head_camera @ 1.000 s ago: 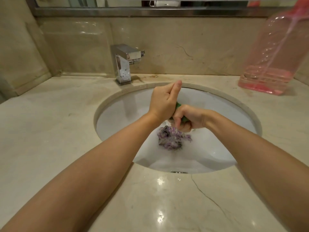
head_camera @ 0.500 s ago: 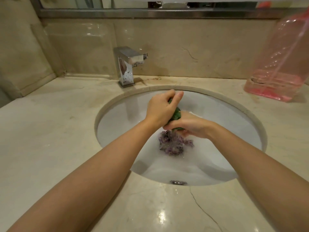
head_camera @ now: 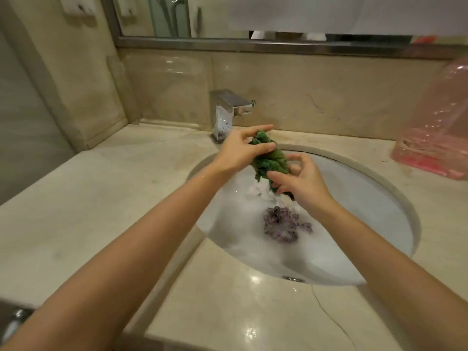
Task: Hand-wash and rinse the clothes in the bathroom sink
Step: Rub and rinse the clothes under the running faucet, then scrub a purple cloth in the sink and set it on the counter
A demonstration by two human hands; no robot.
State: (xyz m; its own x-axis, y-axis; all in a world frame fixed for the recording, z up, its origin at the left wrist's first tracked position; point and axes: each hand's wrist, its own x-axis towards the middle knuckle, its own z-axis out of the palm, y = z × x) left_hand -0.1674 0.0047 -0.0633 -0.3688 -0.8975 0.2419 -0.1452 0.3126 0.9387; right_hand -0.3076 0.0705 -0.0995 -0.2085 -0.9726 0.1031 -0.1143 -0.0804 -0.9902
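Observation:
A wet, crumpled green cloth (head_camera: 269,159) hangs above the white oval sink (head_camera: 367,193). My left hand (head_camera: 240,152) pinches its upper end with fingers and thumb. My right hand (head_camera: 301,181) holds its lower end with loosely curled fingers. Water drips from the cloth into the soapy water. A purple cloth (head_camera: 282,225) lies bunched in the water below my right hand. Something white (head_camera: 258,191) shows just under the green cloth; I cannot tell what it is.
A square chrome tap (head_camera: 229,114) stands behind the sink on the beige marble counter (head_camera: 88,203). A pink translucent bottle (head_camera: 435,127) stands at the back right. A mirror edge runs along the wall above. The overflow drain (head_camera: 293,278) is at the sink's near rim.
Both hands have lifted the green cloth higher and spread apart, so the cloth shows stretched between them instead of squeezed in closed fists. The camera has tilted up.

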